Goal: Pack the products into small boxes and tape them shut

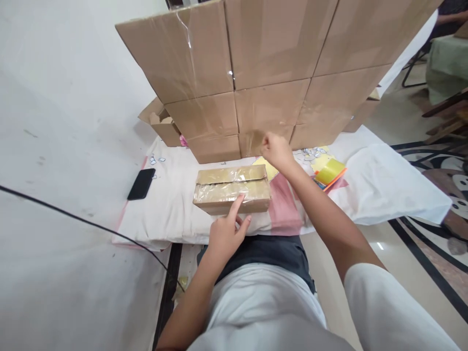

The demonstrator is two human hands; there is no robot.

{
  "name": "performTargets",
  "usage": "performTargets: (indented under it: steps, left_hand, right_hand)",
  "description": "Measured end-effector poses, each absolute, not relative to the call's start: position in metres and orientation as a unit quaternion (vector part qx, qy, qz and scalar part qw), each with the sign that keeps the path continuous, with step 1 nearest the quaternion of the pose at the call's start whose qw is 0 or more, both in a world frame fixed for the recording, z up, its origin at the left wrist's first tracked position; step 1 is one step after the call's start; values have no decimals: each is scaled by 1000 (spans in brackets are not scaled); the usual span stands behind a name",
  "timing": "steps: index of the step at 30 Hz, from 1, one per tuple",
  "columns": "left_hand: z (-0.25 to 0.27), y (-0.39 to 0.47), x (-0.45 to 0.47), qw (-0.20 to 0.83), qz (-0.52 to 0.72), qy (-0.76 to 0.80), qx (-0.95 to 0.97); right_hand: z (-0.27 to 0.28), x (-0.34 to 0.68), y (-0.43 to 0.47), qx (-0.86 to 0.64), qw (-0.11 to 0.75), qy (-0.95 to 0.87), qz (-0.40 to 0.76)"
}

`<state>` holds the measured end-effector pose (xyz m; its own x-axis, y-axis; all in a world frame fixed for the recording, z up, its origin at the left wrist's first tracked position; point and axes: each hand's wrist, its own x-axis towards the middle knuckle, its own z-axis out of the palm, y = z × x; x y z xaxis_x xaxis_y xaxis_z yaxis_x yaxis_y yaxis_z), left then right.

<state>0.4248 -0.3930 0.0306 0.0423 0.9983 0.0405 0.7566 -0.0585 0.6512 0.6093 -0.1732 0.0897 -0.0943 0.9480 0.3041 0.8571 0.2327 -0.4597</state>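
Observation:
A small cardboard box point(234, 197) with clear tape over its top flaps lies on the cloth-covered table in front of me. A narrow gap shows between the flaps. My left hand point(224, 234) is at the box's near side, its index finger stretched onto the taped top and its thumb apart. Beyond the box's right end, my right hand point(277, 152) is raised with its fingers closed together. Whether anything is pinched in them I cannot make out. Behind it stands a wall of stacked cardboard boxes point(272, 105), partly wrapped in clear film.
A black phone point(141, 184) lies at the left. A yellow tape roll point(329, 171) rests on an orange item at the right, near small cut pieces point(312, 153). An open carton point(164, 127) stands behind on the left. A black cable point(91, 223) crosses the left side.

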Motion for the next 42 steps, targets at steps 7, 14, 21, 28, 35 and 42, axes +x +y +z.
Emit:
performTargets:
  steps: [7,14,21,28,35,42]
  left_hand:
    - [37,-392,410,-12,387,561,731]
    - [79,-322,390,-66,155,475,864]
    - [62,-321,389,-48,119,481,867]
    - [57,-325,389,-65,147,481,862]
    - [56,-323,389,-67,152,481,861]
    - [55,-324,388,-80,147,475,864]
  right_hand:
    - [91,736,-177,-627,335,-701,68]
    - [74,830,-212,-608,202,-766,48]
    - [21,872,-244,-605,202,-768,67]
    - [3,918,-245,-708,449,-544,-32]
    - [14,948,-204,-755,414,-493,-126]
    - [20,864,-171,-630,151,-747,-146]
